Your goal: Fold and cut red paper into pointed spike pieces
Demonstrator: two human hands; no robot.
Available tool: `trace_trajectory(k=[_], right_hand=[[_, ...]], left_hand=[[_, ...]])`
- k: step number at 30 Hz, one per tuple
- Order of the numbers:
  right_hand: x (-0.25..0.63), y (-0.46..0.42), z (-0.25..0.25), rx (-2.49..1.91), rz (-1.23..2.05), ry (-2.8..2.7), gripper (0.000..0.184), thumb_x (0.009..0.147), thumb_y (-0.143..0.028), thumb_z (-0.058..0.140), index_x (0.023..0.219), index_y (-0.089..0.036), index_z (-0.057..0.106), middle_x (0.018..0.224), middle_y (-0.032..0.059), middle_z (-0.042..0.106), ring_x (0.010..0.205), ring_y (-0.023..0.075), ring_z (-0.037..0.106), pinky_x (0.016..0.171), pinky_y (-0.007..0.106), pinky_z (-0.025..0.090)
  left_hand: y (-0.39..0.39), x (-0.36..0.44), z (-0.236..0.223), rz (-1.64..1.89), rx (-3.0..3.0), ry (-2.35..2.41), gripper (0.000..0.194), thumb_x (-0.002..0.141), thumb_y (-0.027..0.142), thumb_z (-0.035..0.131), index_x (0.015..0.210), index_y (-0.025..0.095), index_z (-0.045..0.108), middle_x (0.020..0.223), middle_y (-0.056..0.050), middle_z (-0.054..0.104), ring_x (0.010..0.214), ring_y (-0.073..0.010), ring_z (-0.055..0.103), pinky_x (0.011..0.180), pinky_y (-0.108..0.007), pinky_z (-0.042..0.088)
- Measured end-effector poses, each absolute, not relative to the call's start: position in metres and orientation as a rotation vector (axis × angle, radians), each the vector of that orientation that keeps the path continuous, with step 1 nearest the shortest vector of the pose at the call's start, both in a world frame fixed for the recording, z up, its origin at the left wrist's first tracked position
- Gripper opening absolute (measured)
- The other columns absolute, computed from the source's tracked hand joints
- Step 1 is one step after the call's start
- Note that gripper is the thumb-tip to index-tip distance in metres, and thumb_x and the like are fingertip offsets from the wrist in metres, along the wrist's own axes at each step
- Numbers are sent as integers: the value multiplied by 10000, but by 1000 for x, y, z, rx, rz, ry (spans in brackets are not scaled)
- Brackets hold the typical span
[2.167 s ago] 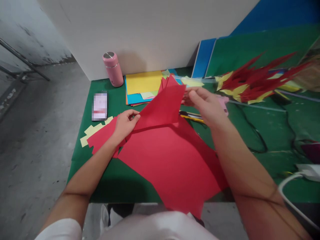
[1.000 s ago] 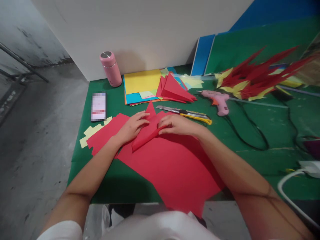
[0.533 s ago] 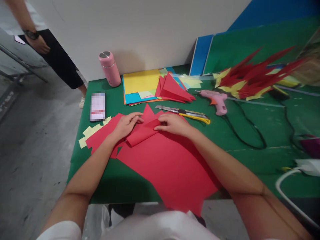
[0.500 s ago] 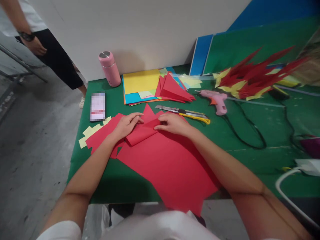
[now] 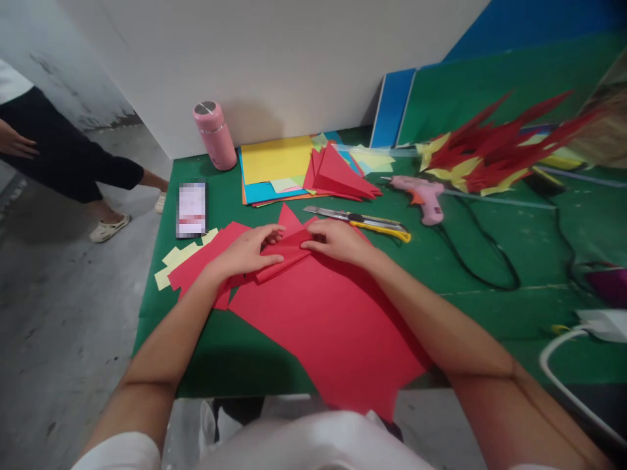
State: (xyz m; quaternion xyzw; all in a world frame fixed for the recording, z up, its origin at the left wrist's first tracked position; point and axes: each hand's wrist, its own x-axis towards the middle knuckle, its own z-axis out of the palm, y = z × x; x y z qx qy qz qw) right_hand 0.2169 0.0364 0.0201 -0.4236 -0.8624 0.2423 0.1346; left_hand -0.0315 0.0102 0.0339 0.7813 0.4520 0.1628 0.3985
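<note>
A folded piece of red paper (image 5: 292,248) lies between my hands, its near edge rolled over. My left hand (image 5: 246,250) grips its left end, thumb along the near edge and fingers curled on the far side. At the right end, my right hand (image 5: 339,241) pinches the same paper between thumb and fingers. Beneath and in front spreads a large red paper sheet (image 5: 337,326), which overhangs the table's near edge. Red paper strips (image 5: 196,264) are partly under my left forearm. Just beyond my right hand is a yellow utility knife (image 5: 385,226) with its blade out.
On the green table (image 5: 465,326) stand or lie a phone (image 5: 192,210), pink bottle (image 5: 215,137), coloured sheets (image 5: 274,160), folded red triangles (image 5: 337,173), a corded pink glue gun (image 5: 424,196) and a red-yellow paper flame (image 5: 490,153). A person (image 5: 63,150) is on the left.
My left hand has shifted its grip, the thumb now on the near edge of the red paper, which is rolled narrower. The person at left has moved further left.
</note>
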Motion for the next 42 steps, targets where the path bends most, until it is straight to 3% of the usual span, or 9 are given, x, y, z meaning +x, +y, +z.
trace_trajectory(k=[7,15,18,21,24,29,36,42], right_hand=[[218,36,21,-1248,720,-2489,371,858,-325,627,640,-229,343,637,-28,474,635,154,456,594,270,287],[218,35,17,-1284,746,-2434,340,834,-331,668,658,-222,399,632,-29,491,621,150,474,570,267,280],[218,35,14,-1294,835,-2350,204,810,-300,700,850,-225,515,698,-30,552,628,150,516,569,256,312],[219,35,12,-1282,875,-2295,336,802,-279,707,1079,-239,519,744,-32,576,643,158,549,566,249,335],[219,33,13,-1293,850,-2295,389,800,-275,713,1125,-238,503,730,-37,574,656,167,569,560,248,330],[219,31,15,-1333,767,-2336,329,803,-276,725,1045,-230,508,694,-44,569,625,159,555,543,249,296],[226,38,7,-1263,946,-2207,297,785,-307,711,955,-225,482,676,-55,550,594,139,527,567,254,333],[236,46,8,-1177,1042,-2259,183,808,-381,629,777,-204,596,720,7,639,625,143,535,608,275,374]], left_hand=[[9,-23,35,349,2216,1110,288,938,248,526,1223,236,564,1205,-79,583,1125,-229,564,1005,-412,474],[10,-19,21,274,2424,1124,337,985,177,400,1232,244,619,1152,-86,509,1068,-228,503,955,-395,454],[12,-20,15,271,2494,1114,381,1005,187,352,1232,267,647,1121,-85,502,1020,-222,485,902,-374,452],[13,-20,12,278,2526,1092,406,1017,202,328,1254,267,651,1108,-90,509,1002,-219,476,881,-362,443],[13,-20,12,274,2533,1090,427,1030,229,303,1274,289,648,1089,-86,513,982,-214,473,867,-355,435],[11,-20,12,228,2552,1110,440,1047,271,278,1317,344,617,1103,-77,528,986,-217,471,857,-352,425],[10,-20,16,210,2625,1021,452,1050,391,278,1318,246,612,1404,-83,511,1037,-229,452,957,-378,397],[10,-19,19,177,2625,1014,456,1055,371,264,1333,237,599,1460,-35,525,972,-210,435,924,-342,400]])
